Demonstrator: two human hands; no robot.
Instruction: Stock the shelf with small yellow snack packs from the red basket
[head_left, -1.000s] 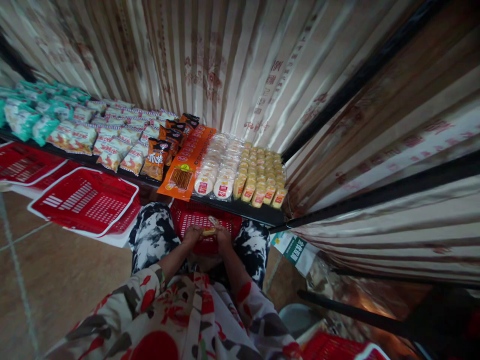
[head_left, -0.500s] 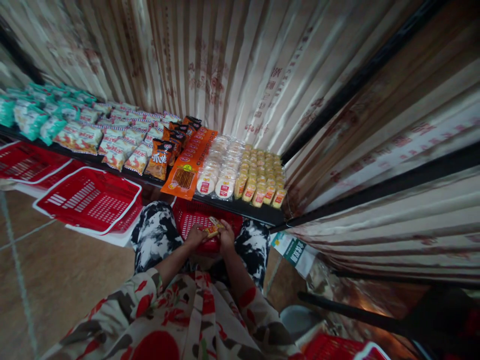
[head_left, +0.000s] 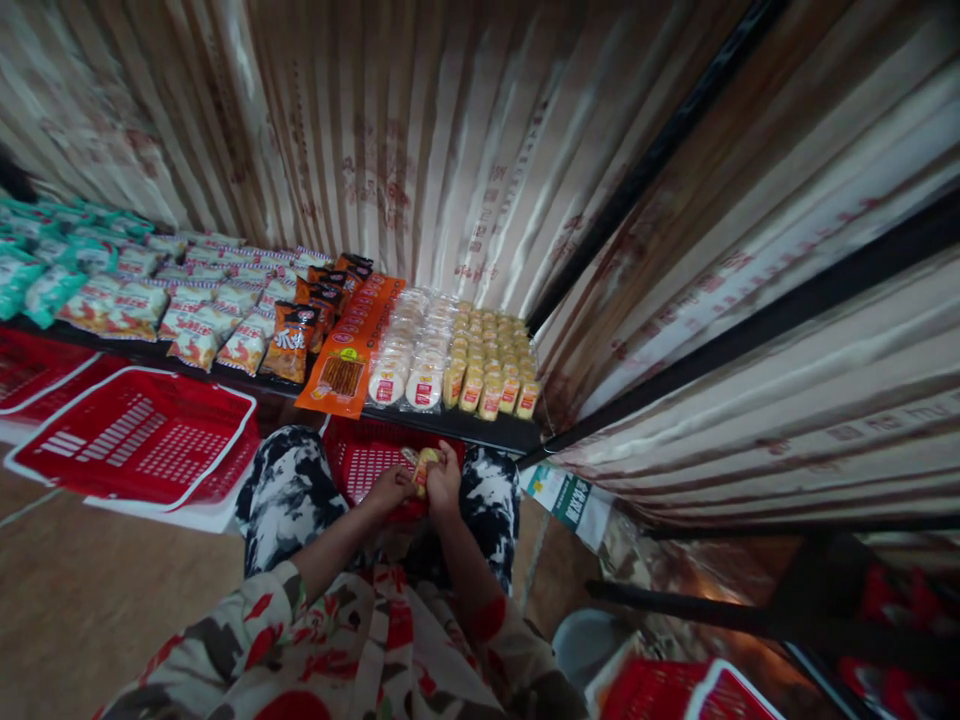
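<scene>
A small yellow-wrapped snack pack point(head_left: 425, 466) with red print is held in front of my lap. My right hand point(head_left: 444, 482) is closed around its right side. My left hand point(head_left: 391, 490) pinches its lower left part, fingertips together. Below the hands, between my knees, is a red basket point(head_left: 360, 468) with a perforated wall. Just beyond, on a low black shelf point(head_left: 495, 428), stand rows of similar yellow packs point(head_left: 491, 360). Beside them are round white crackers point(head_left: 409, 345) in clear wrap and a flat orange packet point(head_left: 345, 372).
Further left on the shelf are orange-black bags point(head_left: 289, 338), white snack bags point(head_left: 195, 330) and teal bags point(head_left: 52, 290). Red baskets point(head_left: 142, 435) with white handles stand in front of them. Pleated curtain point(head_left: 435, 120) hangs behind. A black bar point(head_left: 645, 170) slants at right.
The snack pack has turned from lying nearly sideways to more upright between my hands. My view has shifted slightly, so the shelf appears further left and lower.
</scene>
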